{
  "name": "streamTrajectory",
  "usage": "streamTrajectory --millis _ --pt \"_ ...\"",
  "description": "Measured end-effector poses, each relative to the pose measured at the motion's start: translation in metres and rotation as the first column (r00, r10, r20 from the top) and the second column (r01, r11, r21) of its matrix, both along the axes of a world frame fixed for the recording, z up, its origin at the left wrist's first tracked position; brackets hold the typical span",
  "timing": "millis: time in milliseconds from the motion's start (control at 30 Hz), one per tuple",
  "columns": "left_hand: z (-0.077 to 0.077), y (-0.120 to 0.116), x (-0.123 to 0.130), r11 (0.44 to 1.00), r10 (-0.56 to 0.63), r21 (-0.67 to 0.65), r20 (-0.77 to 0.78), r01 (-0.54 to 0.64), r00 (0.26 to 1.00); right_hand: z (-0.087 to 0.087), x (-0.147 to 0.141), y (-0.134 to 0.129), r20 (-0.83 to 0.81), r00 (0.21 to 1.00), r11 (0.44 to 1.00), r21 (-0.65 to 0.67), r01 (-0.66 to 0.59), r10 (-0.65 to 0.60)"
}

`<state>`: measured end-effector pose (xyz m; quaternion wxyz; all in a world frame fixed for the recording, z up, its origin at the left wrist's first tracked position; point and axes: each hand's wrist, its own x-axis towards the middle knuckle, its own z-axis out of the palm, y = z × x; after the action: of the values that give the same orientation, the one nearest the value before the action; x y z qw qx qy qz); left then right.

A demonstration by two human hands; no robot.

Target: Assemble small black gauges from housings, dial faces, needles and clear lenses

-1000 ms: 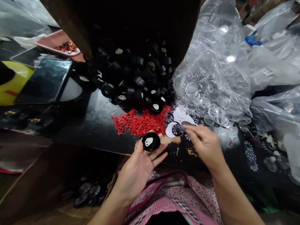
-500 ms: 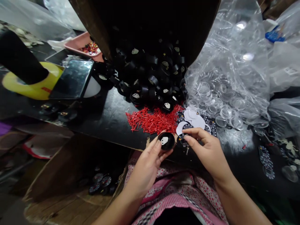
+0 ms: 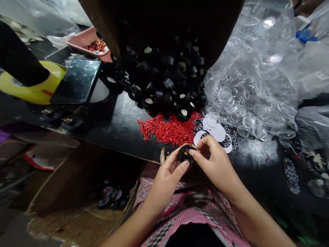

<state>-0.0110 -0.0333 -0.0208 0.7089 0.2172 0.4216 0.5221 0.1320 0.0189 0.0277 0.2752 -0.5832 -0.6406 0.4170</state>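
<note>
My left hand is closed around a round black gauge housing in front of the table edge. Pinched in my right hand is a black dial disc with pale markings, which lies against the face of the housing. My fingers hide part of both pieces. Just beyond my hands is a heap of red pointers. To its right, dial discs lie in a loose pile, several with their white backs up.
Many black housings spill from a dark box behind. Clear plastic bags with clear round covers stand at right. At left are a phone, yellow tape and a pink tray. A cardboard box below holds finished-looking dials.
My right hand has moved left with the dial disc from beside the disc pile and brought it onto the housing. My left hand has turned the housing slightly.
</note>
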Motion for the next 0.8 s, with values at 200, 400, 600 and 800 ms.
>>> streamTrajectory --millis 200,400,600,800 --pt "0.007 0.001 -0.001 0.995 -0.087 0.028 -0.270 0.098 0.959 -0.006 0.006 -0.013 -0.048 0.987 0.987 -0.049 -0.155 0.153" --pt "0.008 -0.007 -0.025 0.986 0.005 0.132 -0.620 0.098 0.785 -0.004 0.020 -0.011 -0.039 0.975 0.975 0.042 -0.218 0.219" --pt "0.006 -0.013 -0.057 0.898 0.198 0.336 -0.886 0.285 0.420 -0.011 0.020 0.002 0.287 0.943 0.959 0.171 -0.224 0.169" --pt "0.016 -0.005 -0.047 0.973 0.227 0.067 -0.417 -0.219 0.880 -0.017 -0.010 0.021 0.624 0.751 0.893 0.184 -0.411 0.217"
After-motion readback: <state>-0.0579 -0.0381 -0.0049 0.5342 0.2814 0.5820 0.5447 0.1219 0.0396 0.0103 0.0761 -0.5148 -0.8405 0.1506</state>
